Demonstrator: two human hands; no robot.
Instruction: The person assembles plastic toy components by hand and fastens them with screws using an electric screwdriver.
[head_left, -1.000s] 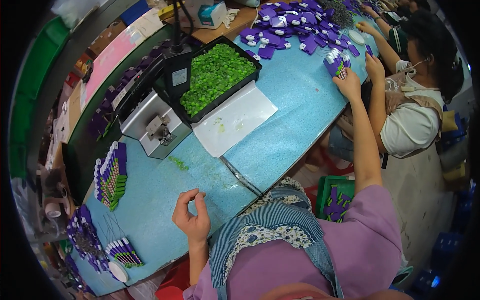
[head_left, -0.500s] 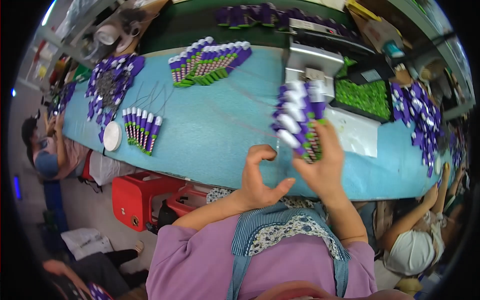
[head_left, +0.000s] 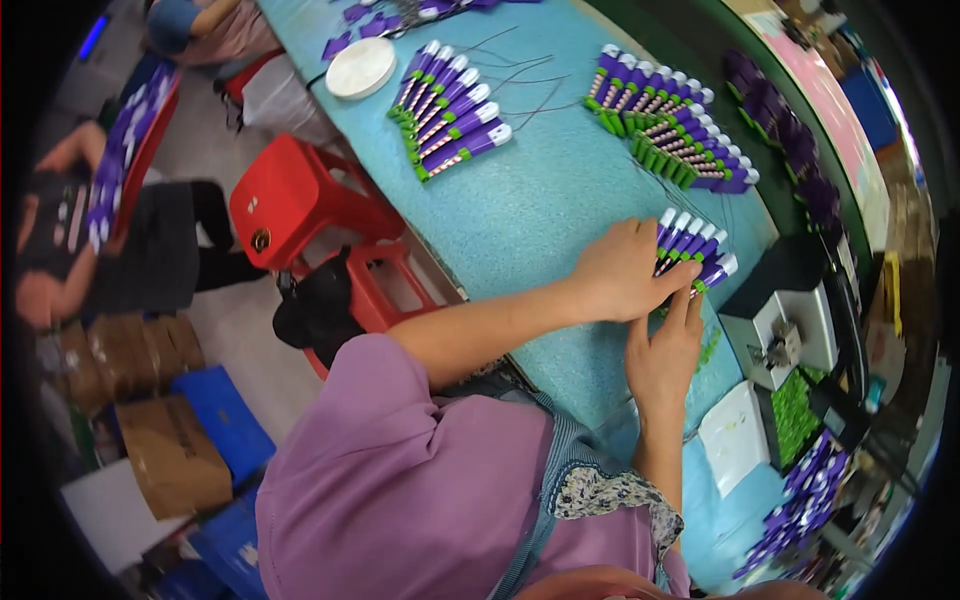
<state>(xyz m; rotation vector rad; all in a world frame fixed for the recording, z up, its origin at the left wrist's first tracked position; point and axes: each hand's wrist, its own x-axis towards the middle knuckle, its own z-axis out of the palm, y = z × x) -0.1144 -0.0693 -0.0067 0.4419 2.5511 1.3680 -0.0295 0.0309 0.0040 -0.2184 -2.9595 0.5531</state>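
Observation:
A small bunch of slim purple pieces (head_left: 692,243) with white tops, striped middles and green ends is between my two hands, low over the table. My left hand (head_left: 622,268) is closed over its near left side, thumb pointing across the green ends. From below, my right hand (head_left: 664,355) presses its fingers against the same ends. The fingers hide much of the lower part of the bunch. Just beyond it, stacked rows of the same pieces (head_left: 670,125) lie side by side. A fanned row (head_left: 450,110) with thin wires sticking out lies to the left.
The blue tabletop (head_left: 540,220) carries a white round disc (head_left: 361,68). At right stand a metal-fronted machine (head_left: 780,335), a tray of green bits (head_left: 797,415) and a white sheet (head_left: 735,437). Red stools (head_left: 300,195) are beside the table; a person holds a loaded tray (head_left: 130,150) at left.
The view has turned. The bunch, earlier raised in my right hand, is now lower beside the stacked rows. My left hand, open and apart before, has closed on it.

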